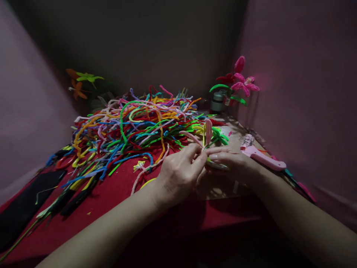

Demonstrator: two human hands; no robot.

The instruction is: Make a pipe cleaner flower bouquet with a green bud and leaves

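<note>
A small pipe-cleaner flower (208, 130) with pale pink petals rises from between my fingertips in the middle. My left hand (177, 173) is closed, thumb and finger pinching the flower at its base. My right hand (234, 163) comes in from the other side, its index finger reaching the same base. Under its curled fingers shows the edge of a pale, greenish rounded thing (217, 165), too dim to name surely. My right thumb is hidden. Just behind the flower lie green pipe-cleaner leaves (220, 137).
A big tangled heap of coloured pipe cleaners (142, 123) covers the back left of the red cloth (111, 201). Pliers with black-and-yellow handles (83, 190) lie left. A pink glue gun (262, 156) rests beyond my right wrist. Finished flowers (245, 85) stand at the back right.
</note>
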